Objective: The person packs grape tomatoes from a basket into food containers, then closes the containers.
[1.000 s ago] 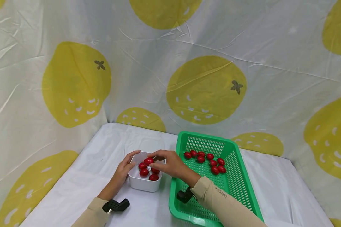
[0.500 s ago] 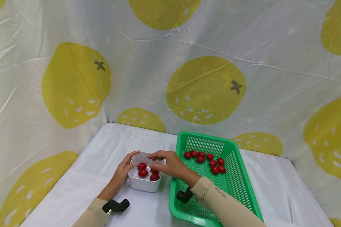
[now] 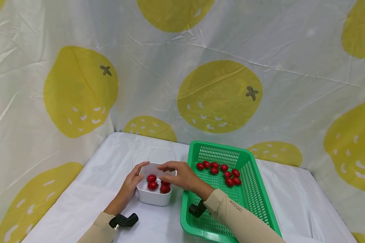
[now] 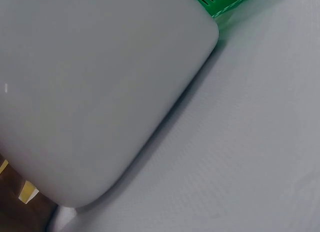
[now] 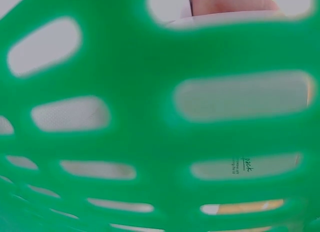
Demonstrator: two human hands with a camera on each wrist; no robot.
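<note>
A small white square container (image 3: 153, 197) sits on the white-covered table, with several red cherry tomatoes (image 3: 152, 185) inside. My left hand (image 3: 132, 182) holds its left side, thumb at the rim and fingers along the back left corner. In the left wrist view the container's pale wall (image 4: 100, 92) fills most of the picture. Above the container's right side my right hand (image 3: 182, 175) hovers with bent, parted fingers and nothing between them. It hides part of the container and tomatoes. Through the slots of the green basket (image 5: 135, 77) the right wrist view shows printing on the container.
The green slotted basket (image 3: 261, 189) stands just right of the container, under my right forearm. More cherry tomatoes (image 3: 214, 171) lie towards its back. A faint flat, clear shape (image 3: 161, 155) lies behind the container. A lemon-printed cloth (image 3: 140, 84) hangs behind the table.
A second ago my right thumb and fingers held a cherry tomato above the container; it has left them. The tomatoes in the container have shifted slightly. Both hands have stayed in place.
</note>
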